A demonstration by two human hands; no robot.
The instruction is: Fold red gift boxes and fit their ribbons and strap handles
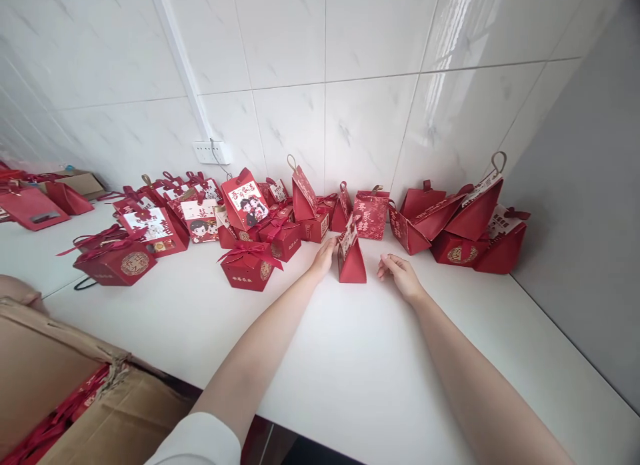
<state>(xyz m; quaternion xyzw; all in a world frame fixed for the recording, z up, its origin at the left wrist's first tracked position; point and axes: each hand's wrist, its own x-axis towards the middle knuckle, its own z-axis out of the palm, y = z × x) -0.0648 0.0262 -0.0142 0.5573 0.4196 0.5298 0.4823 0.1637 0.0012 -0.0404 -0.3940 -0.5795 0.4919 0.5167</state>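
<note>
A small red triangular gift box (353,263) with a white printed face stands upright on the white table in front of me. My left hand (325,259) is at its left side, fingers stretched out along the printed face; whether they press on it I cannot tell. To the right of the box and apart from it, my right hand (401,275) hovers low over the table with loosely bent fingers and nothing visible in them. Just behind stands a red patterned gift bag (371,215). A red box with a ribbon bow (247,268) sits left of my left forearm.
Several red gift boxes and bags crowd the wall side, with a stacked group at right (463,231). An open cardboard carton (120,411) with red items fills the lower left. Part of another person's arm (20,293) shows at the left edge. A grey panel (590,218) borders the right.
</note>
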